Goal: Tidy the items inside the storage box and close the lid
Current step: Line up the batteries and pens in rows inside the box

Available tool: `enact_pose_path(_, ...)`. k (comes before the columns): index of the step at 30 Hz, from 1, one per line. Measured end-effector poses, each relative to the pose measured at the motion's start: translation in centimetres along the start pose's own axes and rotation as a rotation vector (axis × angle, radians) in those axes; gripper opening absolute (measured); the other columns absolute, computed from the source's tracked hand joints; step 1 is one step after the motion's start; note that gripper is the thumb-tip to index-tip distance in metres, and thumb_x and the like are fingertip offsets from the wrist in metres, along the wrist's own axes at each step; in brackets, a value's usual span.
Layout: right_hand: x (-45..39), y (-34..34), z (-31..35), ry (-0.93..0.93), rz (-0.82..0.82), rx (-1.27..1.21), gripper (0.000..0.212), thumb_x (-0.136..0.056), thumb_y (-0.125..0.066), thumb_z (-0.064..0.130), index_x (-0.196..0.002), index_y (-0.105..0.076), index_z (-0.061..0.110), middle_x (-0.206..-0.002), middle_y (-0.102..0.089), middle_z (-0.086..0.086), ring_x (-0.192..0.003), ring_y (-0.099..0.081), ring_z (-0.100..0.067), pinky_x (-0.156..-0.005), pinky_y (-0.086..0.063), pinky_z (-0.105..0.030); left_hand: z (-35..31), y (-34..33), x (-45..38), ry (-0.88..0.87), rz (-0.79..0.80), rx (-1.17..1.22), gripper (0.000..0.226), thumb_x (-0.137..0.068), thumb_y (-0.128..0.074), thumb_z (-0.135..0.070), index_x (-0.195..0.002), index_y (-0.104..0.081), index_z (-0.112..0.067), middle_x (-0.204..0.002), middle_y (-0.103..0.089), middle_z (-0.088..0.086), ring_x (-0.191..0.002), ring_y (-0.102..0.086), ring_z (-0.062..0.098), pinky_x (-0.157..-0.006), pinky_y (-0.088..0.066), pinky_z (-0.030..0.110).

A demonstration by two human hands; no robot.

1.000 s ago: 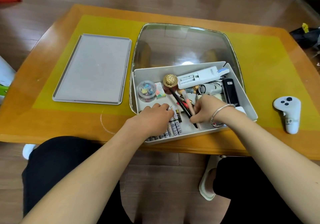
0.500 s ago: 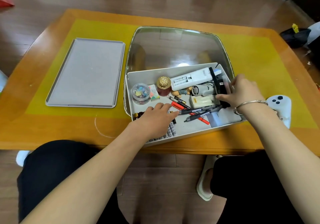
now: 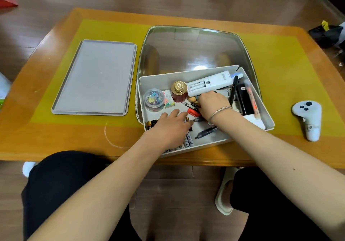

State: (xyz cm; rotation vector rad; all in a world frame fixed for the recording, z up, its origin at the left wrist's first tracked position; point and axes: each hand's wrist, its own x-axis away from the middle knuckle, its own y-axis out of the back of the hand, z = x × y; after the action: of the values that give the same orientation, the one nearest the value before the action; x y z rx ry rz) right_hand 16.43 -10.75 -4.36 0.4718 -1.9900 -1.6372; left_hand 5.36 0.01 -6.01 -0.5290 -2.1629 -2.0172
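- Half a second ago the right hand (image 3: 213, 100) was at the box's right wall by the black device; it has since swung back to the middle, knuckles up, fingers curled under and hidden, so what it grips, if anything, cannot be told.
- Left hand (image 3: 172, 124) has stayed flat on the batteries (image 3: 188, 138), fingers spread straight and pressing, gripping nothing.
- Storage box (image 3: 268, 117) sits skewed under both hands at the table's near edge.
- Beyond the right hand lies a white remote (image 3: 209, 84); to its right, a black device (image 3: 243, 100).
- Beyond the left hand: a clear tub of clips (image 3: 154, 99), a gold-capped red jar (image 3: 179, 92).
- Between the hands, a red pen (image 3: 193, 112); a dark pen (image 3: 206, 131) lies under the right wrist.
- Lid (image 3: 95, 76) lies well left of the left hand on the yellow mat (image 3: 280, 58).
- White controller (image 3: 308, 119) rests well right of the right hand on the wooden table (image 3: 56, 143).
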Motion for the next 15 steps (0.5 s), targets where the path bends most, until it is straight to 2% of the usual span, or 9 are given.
enact_pose_path(2, -0.43, -0.22, -0.04, 0.006, 0.01, 0.008, 0.018, -0.086, -0.054, 0.01, -0.102, -0.062, 0.006, -0.103, -0.064, -0.015, -0.099, -0.06, -0.032, -0.071, -0.043, -0.032, 0.14, 0.0, 0.06, 0.014, -0.013, 0.019, 0.066, -0.091, -0.044, -0.01, -0.15, -0.019, -0.023, -0.157, -0.012, 0.009, -0.143, -0.009, 0.032, -0.11, -0.023, 0.051)
enact_pose_path(7, -0.95, -0.33, -0.29, 0.023, 0.044, -0.057, 0.018, -0.08, -0.055, 0.004, -0.096, -0.062, 0.006, -0.099, -0.064, -0.017, -0.096, -0.06, -0.034, -0.071, -0.044, -0.032, 0.56, -0.01, 0.55, -0.033, 0.052, 0.092, 0.067, -0.089, -0.042, -0.007, -0.146, -0.028, -0.039, -0.16, -0.002, 0.006, -0.145, 0.002, 0.03, -0.112, -0.015, 0.053)
enact_pose_path(11, -0.83, -0.17, -0.23, 0.038, 0.011, -0.07, 0.006, -0.08, -0.057, 0.006, -0.081, -0.059, 0.012, -0.095, -0.064, -0.016, -0.093, -0.061, -0.034, -0.07, -0.045, -0.032, 0.56, -0.19, 0.71, -0.037, 0.073, 0.084, 0.065, -0.09, -0.039, -0.009, -0.147, -0.025, -0.038, -0.16, 0.001, 0.005, -0.146, 0.004, 0.03, -0.112, -0.013, 0.054)
enact_pose_path(12, -0.78, -0.1, -0.1, 0.047, 0.016, -0.072, 0.009, -0.08, -0.057, 0.006, -0.077, -0.056, 0.015, -0.094, -0.064, -0.016, -0.092, -0.06, -0.034, -0.071, -0.045, -0.032, 0.61, -0.16, 0.65, -0.03, 0.071, 0.079, 0.065, -0.091, -0.039, -0.01, -0.147, -0.024, -0.038, -0.16, 0.002, 0.005, -0.146, 0.005, 0.03, -0.112, -0.013, 0.054)
enact_pose_path(15, -0.55, 0.23, -0.19, 0.018, -0.005, -0.144, 0.003, -0.079, -0.058, 0.01, -0.075, -0.058, 0.011, -0.083, -0.061, -0.015, -0.089, -0.06, -0.035, -0.066, -0.042, -0.03, 0.77, -0.02, 0.59, -0.018, 0.073, 0.087, 0.067, -0.09, -0.039, -0.009, -0.148, -0.023, -0.038, -0.16, 0.002, 0.006, -0.146, 0.004, 0.031, -0.112, -0.013, 0.054)
